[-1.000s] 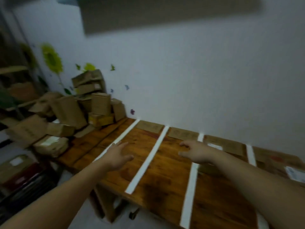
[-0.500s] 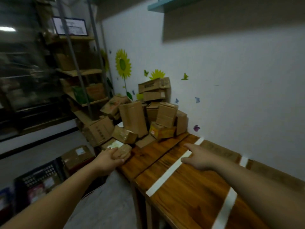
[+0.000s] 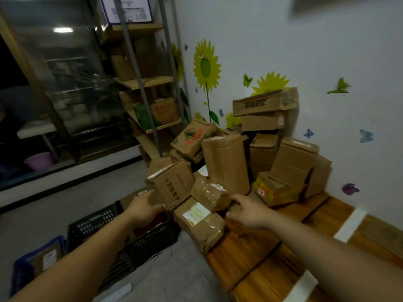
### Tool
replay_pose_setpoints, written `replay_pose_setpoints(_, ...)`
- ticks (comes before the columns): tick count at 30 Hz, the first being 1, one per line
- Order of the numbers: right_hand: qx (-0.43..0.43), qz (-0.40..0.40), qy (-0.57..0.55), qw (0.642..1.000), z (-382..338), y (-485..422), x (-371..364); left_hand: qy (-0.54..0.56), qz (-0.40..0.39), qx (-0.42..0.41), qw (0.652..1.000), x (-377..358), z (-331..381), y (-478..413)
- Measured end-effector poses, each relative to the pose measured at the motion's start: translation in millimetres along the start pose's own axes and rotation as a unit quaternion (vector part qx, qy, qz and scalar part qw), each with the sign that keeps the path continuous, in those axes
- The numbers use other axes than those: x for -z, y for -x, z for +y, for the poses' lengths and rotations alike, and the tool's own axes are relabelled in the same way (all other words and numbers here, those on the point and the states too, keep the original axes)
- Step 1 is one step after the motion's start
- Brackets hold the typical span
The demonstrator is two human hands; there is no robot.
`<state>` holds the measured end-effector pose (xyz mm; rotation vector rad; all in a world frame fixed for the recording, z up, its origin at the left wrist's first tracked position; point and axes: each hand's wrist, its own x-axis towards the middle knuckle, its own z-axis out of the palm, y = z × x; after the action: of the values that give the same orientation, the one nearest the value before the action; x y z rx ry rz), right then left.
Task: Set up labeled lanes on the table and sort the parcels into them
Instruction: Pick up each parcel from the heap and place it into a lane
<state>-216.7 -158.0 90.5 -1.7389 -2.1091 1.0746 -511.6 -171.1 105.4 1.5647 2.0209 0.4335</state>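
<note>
Your left hand (image 3: 145, 209), fingers spread, touches lettered box (image 3: 171, 188) at its 1 o'clock; right hand (image 3: 246, 211), splayed, empty, beside taped parcel (image 3: 210, 196) at 10 o'clock.

Parcel storeroom: piled cardboard parcels (image 3: 226, 166), shelving (image 3: 150, 82), crates (image 3: 122, 232).

Chinese characters mark one cardboard box (image 3: 172, 188), too blurred to read.

A heap of cardboard parcels (image 3: 224, 162) on a wooden table (image 3: 250, 249), left hand (image 3: 144, 209) and right hand (image 3: 248, 212) open-fingered beside it
</note>
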Motion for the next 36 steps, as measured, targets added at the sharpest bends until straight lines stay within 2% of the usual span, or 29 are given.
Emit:
replay_pose_setpoints(5, 0.000, 0.012, -0.038, 0.999, -46.0, -81.7, -36.5, 0.059, 0.009, -0.001, 0.998, 21.7, -53.5, -114.9)
replay_pose_setpoints(9, -0.046, 0.028, -0.093, 0.994, -88.2, -152.6, -76.7, 0.122, 0.026, 0.025, 0.992, 36.5, -81.0, -197.6)
replay_pose_setpoints(12, -0.093, 0.041, -0.193, 0.976, -122.8, -196.1, -102.8, 0.152, -0.025, 0.038, 0.987, 41.5, -95.3, -247.5)
replay_pose_setpoints(16, -0.134, 0.064, -0.277, 0.949, -164.9, -229.6, -122.8, 0.173, -0.144, 0.071, 0.972, 43.6, -106.9, -286.4)
replay_pose_setpoints(19, -0.137, 0.087, -0.301, 0.940, -185.0, -240.2, -134.6, 0.214, -0.220, 0.093, 0.947, 44.4, -113.2, -292.8)
replay_pose_setpoints(26, -0.153, 0.164, -0.270, 0.937, -198.1, -241.5, -140.0, 0.329, -0.273, 0.086, 0.900, 59.9, -119.7, -290.6)
replay_pose_setpoints(30, -0.119, 0.179, -0.291, 0.932, -196.8, -226.6, -130.8, 0.326, -0.270, 0.033, 0.906, 71.1, -114.0, -270.3)
replay_pose_setpoints(36, -0.025, 0.234, -0.278, 0.931, -193.2, -179.5, -94.2, 0.365, -0.221, -0.093, 0.900, 83.0, -75.1, -223.6)
